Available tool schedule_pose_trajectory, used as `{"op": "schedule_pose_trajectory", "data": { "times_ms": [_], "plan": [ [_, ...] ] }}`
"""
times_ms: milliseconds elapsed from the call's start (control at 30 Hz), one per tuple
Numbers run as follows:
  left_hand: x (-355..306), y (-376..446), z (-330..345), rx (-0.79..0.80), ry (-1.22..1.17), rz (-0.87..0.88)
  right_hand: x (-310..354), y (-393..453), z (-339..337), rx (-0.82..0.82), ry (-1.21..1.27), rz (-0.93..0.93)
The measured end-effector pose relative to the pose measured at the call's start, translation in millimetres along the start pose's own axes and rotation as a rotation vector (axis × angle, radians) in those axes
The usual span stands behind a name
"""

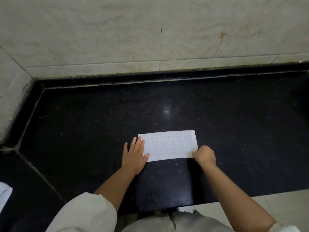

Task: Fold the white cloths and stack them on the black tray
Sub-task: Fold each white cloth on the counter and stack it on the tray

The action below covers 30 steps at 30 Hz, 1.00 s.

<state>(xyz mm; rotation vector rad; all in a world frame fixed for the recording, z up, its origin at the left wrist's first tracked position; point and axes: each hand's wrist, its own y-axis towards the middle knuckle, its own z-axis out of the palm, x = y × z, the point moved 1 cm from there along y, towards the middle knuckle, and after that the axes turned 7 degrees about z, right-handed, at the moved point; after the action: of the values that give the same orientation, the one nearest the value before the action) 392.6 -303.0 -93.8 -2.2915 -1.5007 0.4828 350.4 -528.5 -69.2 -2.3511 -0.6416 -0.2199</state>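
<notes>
We see a white cloth, waffle-gridded and folded to a flat rectangle, lying on the speckled black stone tabletop. Our left hand presses flat on its left edge, fingers straight; our right hand pinches its near right corner.

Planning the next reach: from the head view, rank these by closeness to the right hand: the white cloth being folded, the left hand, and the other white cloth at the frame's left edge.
1. The white cloth: the right hand pinches its near right corner.
2. The left hand: flat on the cloth's left end, across from the right.
3. The other white cloth: far left at the frame's edge, partly cut off.
</notes>
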Motion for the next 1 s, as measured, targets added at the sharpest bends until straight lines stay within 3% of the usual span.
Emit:
{"op": "schedule_pose_trajectory", "data": {
  "times_ms": [233, 367, 467, 700, 833, 1000],
  "plan": [
    [0, 1, -1, 0.002, -0.022, -0.008, 8, -22, -7, -0.11, 0.437, -0.233],
    [0, -6, -1, -0.103, -0.143, -0.04, 42, -51, 2, -0.08, 0.489, -0.45],
    [8, -23, 2, -0.235, -0.257, -0.155, 65, -65, 25, -0.021, 0.4, -0.548],
    [41, -60, 12, -0.266, -0.315, -0.288, 81, -76, 98, 0.022, -0.084, -0.696],
    [46, -70, 19, -0.3, -0.368, -0.266, 79, -79, 111, -0.003, -0.229, -0.72],
    [49, -67, 28, -0.383, -0.417, -0.21, 71, -74, 104, 0.196, -0.29, -0.828]
  ]
}}
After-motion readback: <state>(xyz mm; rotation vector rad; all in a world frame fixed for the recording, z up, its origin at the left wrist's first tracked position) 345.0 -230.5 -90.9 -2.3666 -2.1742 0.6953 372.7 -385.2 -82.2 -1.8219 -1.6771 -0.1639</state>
